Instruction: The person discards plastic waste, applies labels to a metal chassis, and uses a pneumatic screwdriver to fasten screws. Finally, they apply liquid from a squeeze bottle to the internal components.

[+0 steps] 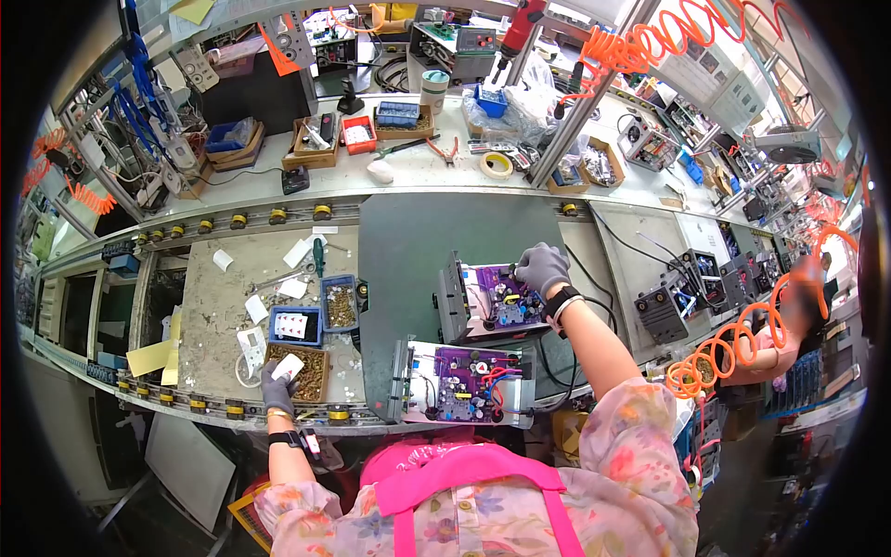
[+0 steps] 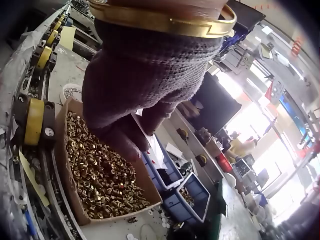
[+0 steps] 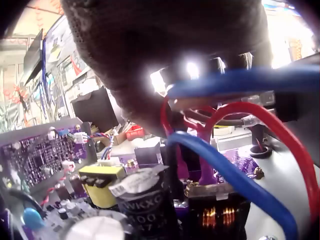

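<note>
In the head view my gloved left hand (image 1: 277, 386) pinches a white card with red marks (image 1: 289, 368) over a cardboard box of brass screws (image 1: 317, 388). The left wrist view has the same gloved hand (image 2: 145, 85) above the screws (image 2: 95, 170). My gloved right hand (image 1: 543, 268) is at the upper right edge of a purple circuit board (image 1: 506, 295) in an open metal chassis; its fingertips point down and what they touch is hidden. Close up, the right hand (image 3: 170, 55) hangs over red wires (image 3: 250, 110), blue wires (image 3: 225, 170) and a black capacitor (image 3: 145, 200).
A second open chassis (image 1: 469, 382) lies nearer on the dark green mat (image 1: 408, 232). Blue bins (image 1: 341, 303) hold screws and white cards, with a green screwdriver (image 1: 318, 255) behind. Black cables run right of the chassis. An orange coiled hose (image 1: 733, 343) hangs at the right, near another person's arm.
</note>
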`<action>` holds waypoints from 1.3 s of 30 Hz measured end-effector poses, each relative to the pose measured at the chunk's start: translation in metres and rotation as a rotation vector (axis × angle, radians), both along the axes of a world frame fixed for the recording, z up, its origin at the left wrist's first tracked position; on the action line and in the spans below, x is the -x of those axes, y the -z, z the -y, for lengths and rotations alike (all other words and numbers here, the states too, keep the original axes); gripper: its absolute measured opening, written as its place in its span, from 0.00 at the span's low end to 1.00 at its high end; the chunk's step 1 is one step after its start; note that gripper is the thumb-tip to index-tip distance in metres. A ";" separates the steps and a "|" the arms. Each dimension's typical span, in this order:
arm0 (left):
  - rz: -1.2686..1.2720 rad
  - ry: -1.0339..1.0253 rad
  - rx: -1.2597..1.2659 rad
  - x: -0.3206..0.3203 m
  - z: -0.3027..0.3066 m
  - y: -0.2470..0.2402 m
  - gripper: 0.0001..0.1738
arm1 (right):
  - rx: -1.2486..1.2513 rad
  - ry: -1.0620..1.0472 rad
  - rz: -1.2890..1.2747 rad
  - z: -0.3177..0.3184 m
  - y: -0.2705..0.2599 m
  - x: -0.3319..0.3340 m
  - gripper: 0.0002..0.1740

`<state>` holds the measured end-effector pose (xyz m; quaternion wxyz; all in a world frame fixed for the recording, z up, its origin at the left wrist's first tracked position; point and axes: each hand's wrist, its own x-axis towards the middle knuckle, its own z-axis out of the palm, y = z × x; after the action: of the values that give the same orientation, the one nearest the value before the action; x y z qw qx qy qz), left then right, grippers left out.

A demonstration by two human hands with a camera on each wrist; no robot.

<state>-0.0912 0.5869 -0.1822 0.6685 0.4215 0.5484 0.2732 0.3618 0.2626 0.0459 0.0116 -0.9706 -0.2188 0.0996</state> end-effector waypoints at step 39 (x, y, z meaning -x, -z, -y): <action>-0.215 1.042 0.264 -0.165 0.122 -0.084 0.38 | -0.552 0.079 -0.344 0.155 0.063 0.239 0.15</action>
<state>0.0741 0.4654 -0.0979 0.7026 0.5755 0.3621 -0.2098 0.1231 0.1076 -0.0168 0.3148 -0.9076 -0.1944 0.1986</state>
